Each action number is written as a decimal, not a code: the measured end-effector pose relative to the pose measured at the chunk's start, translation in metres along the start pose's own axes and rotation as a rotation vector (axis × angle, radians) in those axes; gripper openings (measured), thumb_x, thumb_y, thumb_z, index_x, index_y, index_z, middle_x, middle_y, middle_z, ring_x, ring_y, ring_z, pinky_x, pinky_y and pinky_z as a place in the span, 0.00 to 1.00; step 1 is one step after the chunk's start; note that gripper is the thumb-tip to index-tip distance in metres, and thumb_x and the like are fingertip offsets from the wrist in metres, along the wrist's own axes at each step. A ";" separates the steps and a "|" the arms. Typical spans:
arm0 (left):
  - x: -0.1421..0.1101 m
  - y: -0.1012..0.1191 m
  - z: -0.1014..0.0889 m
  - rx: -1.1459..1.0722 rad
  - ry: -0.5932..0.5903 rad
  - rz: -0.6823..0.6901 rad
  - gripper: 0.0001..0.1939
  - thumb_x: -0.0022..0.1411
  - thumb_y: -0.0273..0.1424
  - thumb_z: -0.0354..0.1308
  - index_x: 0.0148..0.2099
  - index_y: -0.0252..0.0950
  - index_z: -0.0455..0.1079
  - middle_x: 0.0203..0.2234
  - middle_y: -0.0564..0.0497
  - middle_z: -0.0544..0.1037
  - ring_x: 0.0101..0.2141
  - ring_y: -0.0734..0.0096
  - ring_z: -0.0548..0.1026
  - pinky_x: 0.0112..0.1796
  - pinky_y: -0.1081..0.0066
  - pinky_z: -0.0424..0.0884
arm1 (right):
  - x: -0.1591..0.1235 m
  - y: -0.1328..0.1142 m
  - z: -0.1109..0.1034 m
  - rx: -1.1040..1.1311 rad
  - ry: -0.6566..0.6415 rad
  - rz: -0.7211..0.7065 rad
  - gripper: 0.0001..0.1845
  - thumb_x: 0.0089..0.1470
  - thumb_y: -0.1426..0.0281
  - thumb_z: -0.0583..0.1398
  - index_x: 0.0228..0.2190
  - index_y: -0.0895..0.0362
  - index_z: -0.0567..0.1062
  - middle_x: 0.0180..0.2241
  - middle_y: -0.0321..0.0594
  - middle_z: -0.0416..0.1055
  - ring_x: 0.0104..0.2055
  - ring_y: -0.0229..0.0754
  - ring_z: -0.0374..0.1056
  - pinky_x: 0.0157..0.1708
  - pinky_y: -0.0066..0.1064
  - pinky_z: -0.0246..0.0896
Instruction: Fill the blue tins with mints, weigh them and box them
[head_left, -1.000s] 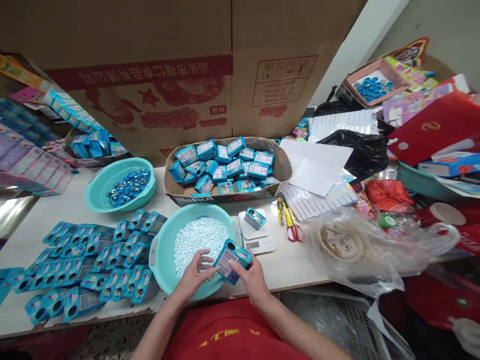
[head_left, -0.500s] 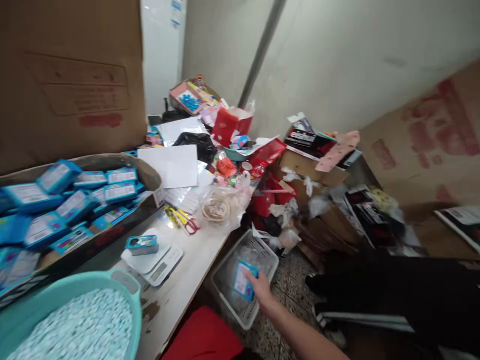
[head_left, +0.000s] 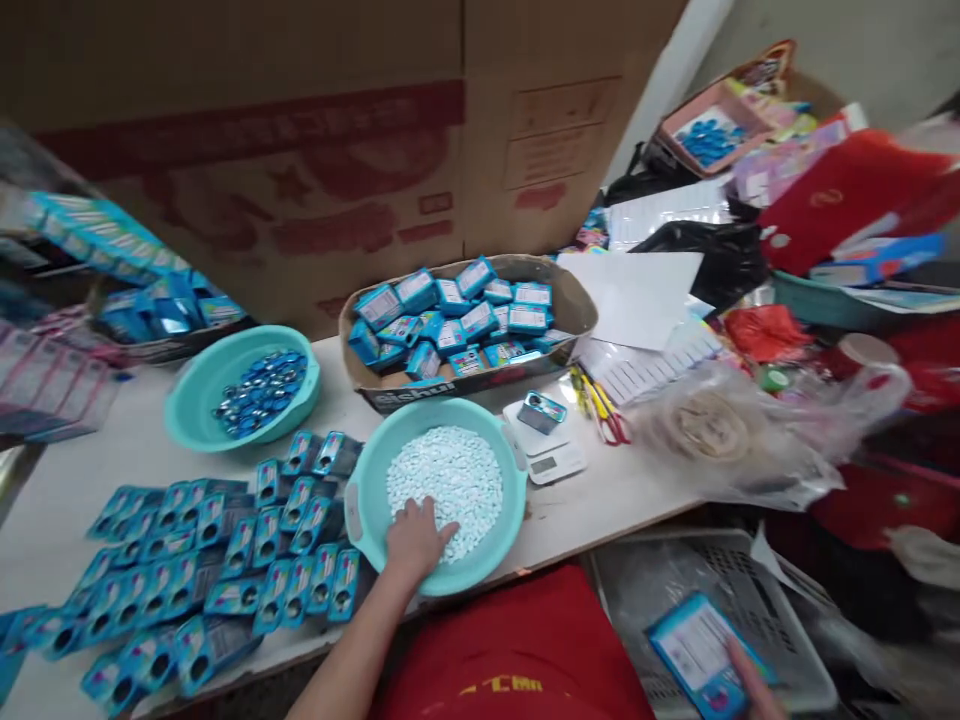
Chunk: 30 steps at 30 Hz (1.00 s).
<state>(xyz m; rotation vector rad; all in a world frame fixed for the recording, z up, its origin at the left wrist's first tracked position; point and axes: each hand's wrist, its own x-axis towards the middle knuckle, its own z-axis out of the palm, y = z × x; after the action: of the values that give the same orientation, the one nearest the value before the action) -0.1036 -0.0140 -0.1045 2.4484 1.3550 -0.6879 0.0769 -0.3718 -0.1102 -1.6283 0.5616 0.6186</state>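
Brown cardboard is standing behind the white table, filling the view from ten to twelve o'clock. From my distant seat I am seeing the left hand reaching into a teal basin near six o'clock. Its fingers are lying on the small pale pieces, and its thumb is standing apart from them, so I am reading this hand as fairly wide and gripping nothing that I can see.

Toward half past four, the right hand is showing only partly at the lower edge. One digit is pressing on the printed face of a blue box, which it is holding above a grey crate; the other fingers I cannot tell.

Near the centre, a cardboard tray is containing many blue boxes. Just beside the basin, toward four o'clock, a white scale is carrying one small box, and scissors are lying farther toward three. At eight o'clock, rows of boxes are showing round holes, and at nine a second basin is keeping shiny blue pieces.
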 end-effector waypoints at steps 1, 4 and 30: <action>-0.001 -0.001 0.000 -0.013 0.001 -0.011 0.33 0.60 0.49 0.46 0.60 0.31 0.59 0.51 0.32 0.65 0.49 0.45 0.67 0.43 0.57 0.66 | -0.002 -0.001 0.028 0.048 -0.102 0.072 0.28 0.31 0.56 0.67 0.37 0.54 0.75 0.27 0.40 0.78 0.33 0.55 0.75 0.36 0.48 0.72; -0.001 -0.005 0.002 -0.056 0.003 -0.017 0.32 0.60 0.48 0.47 0.60 0.33 0.59 0.51 0.32 0.65 0.49 0.44 0.67 0.44 0.55 0.64 | -0.014 -0.011 0.102 0.119 -0.348 0.229 0.27 0.32 0.57 0.69 0.36 0.57 0.76 0.28 0.41 0.78 0.37 0.55 0.75 0.41 0.48 0.70; -0.006 0.037 0.006 -0.279 -0.066 0.428 0.19 0.61 0.42 0.45 0.50 0.44 0.68 0.50 0.43 0.67 0.52 0.47 0.60 0.48 0.45 0.58 | -0.037 -0.022 0.204 0.078 -0.695 0.268 0.25 0.33 0.51 0.68 0.33 0.52 0.78 0.37 0.38 0.78 0.43 0.53 0.73 0.45 0.46 0.67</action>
<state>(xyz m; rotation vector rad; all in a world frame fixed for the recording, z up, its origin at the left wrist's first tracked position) -0.0769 -0.0407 -0.1066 2.3483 0.7964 -0.4361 0.0472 -0.1661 -0.0921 -1.1634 0.2770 1.2748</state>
